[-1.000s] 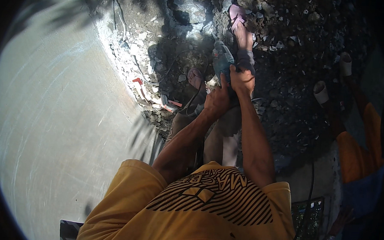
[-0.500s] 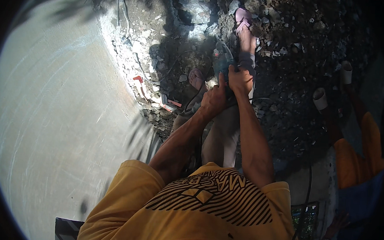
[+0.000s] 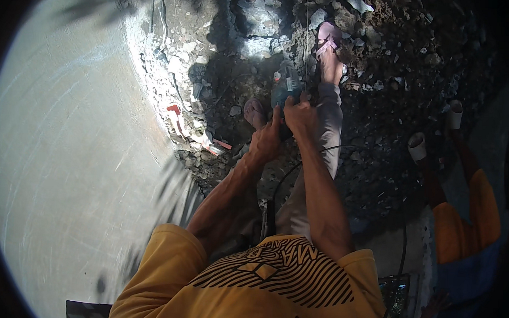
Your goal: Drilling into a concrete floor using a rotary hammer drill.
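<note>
Concrete slab: its pale surface (image 3: 67,151) is spread along the left, cut off by the dark rim of the view.
Slab's right edge: red-and-white scraps (image 3: 175,111) are seen among sunlit rubble; their kind cannot be made out.
Left foot (image 3: 255,112): placed on shaded ground, its footwear blurred.
Left hand (image 3: 266,139): closed around the rear of the power tool, its far fingers hidden.
Power tool (image 3: 286,89): held in both hands above the rubble right of the slab; its tip is lost in shadow, and contact with the ground cannot be told.
Right hand (image 3: 302,117): clasped on the tool from the right, its palm hidden.
Pink sandal (image 3: 329,34): worn on the forward foot.
Black cable (image 3: 340,146): partly covered by the right forearm.
Co-worker (image 3: 457,233): dimly seen at far right, partly swallowed by the rim.
</note>
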Tool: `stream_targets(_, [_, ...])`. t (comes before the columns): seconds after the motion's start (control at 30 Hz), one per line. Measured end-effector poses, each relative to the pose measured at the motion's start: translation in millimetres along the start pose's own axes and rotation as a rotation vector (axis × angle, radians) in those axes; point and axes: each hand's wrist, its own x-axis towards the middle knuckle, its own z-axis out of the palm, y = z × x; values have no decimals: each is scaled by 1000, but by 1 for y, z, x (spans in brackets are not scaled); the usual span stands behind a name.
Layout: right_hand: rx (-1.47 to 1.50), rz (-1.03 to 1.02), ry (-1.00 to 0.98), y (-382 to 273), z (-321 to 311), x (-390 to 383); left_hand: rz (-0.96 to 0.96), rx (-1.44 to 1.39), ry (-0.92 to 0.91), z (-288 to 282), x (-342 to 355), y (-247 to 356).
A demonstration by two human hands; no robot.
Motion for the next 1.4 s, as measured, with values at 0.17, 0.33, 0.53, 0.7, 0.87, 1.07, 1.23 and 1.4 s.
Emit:
stream_targets(0.17, [74,-72,128,-5,57,17,93,100,6,-21,15,-46])
stream_targets(0.33, [-290,-1107,721,7,64,124,219,182,49,-65,83,-22])
stream_targets(0.53, [-342,-858,286,-11,62,49,162,116,94,-81,20,-26])
stream_targets(0.7, [108,-565,53,-32,27,-37,231,60,174,-92,-44,-29])
stream_targets(0.87, [80,-210,-260,-35,-3,-93,168,81,71,-89,-90,-22])
stream_targets(1.07, [-37,-344,-185,-6,3,-116,165,26,76,-63,-118,-22])
stream_targets(1.23, [-62,-164,-181,2,3,-128,182,-12,114,-36,-131,-27])
stream_targets(1.4, [-170,-250,-114,13,5,-106,83,-86,87,0,-109,-21])
